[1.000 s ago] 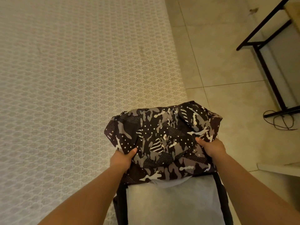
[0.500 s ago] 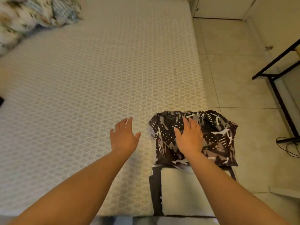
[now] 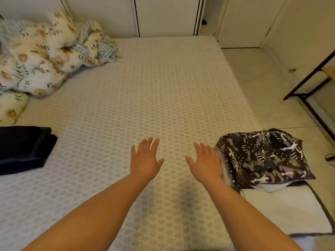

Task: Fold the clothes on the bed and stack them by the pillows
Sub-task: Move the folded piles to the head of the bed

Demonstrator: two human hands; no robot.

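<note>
Both hands, left (image 3: 146,158) and right (image 3: 204,163), hover spread and empty over the bed (image 3: 163,87), camo garment (image 3: 262,158) folded just right of them; best carry it flat toward the far-left pillows (image 3: 36,57).

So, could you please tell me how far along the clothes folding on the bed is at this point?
Done, by the look of it: the camouflage garment lies folded on a white cloth at the bed's right edge, and a dark folded pile sits at the left. In hand: nothing; the left hand and right hand are open over the mattress. Left: the camouflage piece is far from the floral bedding and probably needs carrying over.
</note>
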